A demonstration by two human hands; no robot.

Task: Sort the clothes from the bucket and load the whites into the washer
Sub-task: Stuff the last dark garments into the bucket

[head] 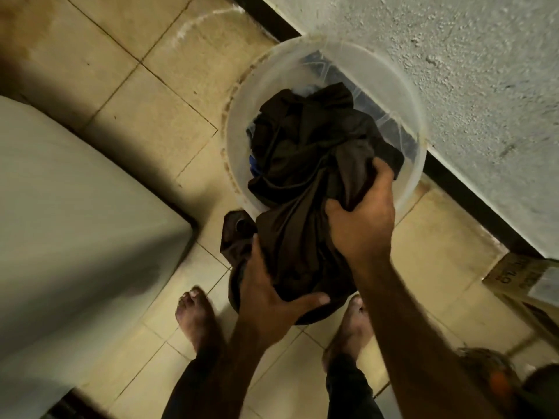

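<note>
A clear plastic bucket [272, 74] stands on the tiled floor against the wall, holding dark clothes with a bit of blue cloth [253, 167] at its left side. A large dark brown garment [305, 164] spills from the bucket over its near rim. My right hand [361, 219] grips a bunch of this garment near the rim. My left hand [269, 300] holds the hanging lower part of the same garment from the left. The washer [66, 225] is the pale box at the left. No white clothes show.
A rough white wall [453, 86] with a dark skirting runs along the right. My bare feet [196, 316] stand on beige tiles below the bucket. A cardboard box [520, 282] sits at the right edge, and a dark object lies at the bottom right corner.
</note>
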